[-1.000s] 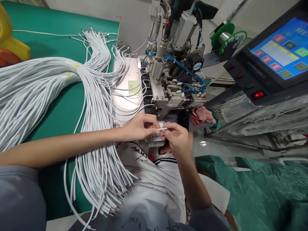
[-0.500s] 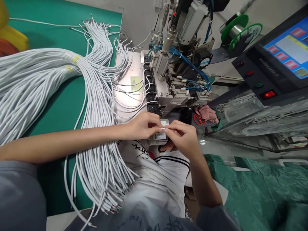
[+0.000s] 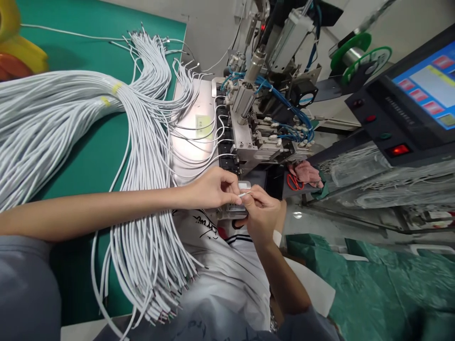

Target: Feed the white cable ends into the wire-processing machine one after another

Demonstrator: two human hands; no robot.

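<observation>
My left hand [image 3: 212,188] and my right hand [image 3: 261,210] meet in front of a small machine [image 3: 256,128]. Both pinch the end of one thin white cable [image 3: 243,194] between thumb and fingertips, just above a small white labelled box [image 3: 237,207] at the machine's front edge. A big bundle of white cables [image 3: 71,123] lies over the green mat [image 3: 88,161] and hangs down under my left forearm. A few single cables loop across the lit metal plate [image 3: 194,128] into the machine's black clamps.
A control box with a touch screen [image 3: 430,90] and a lit red switch [image 3: 397,150] stands at the right. Green wire spools [image 3: 359,54] sit behind the machine. Red scissors [image 3: 292,181] and a pink cloth lie beside it. Green sheeting [image 3: 373,284] covers the lower right.
The view has shifted slightly. My right hand has drawn a little closer to my left, and the cable end between them looks shorter. Both hands stay at the same spot.
</observation>
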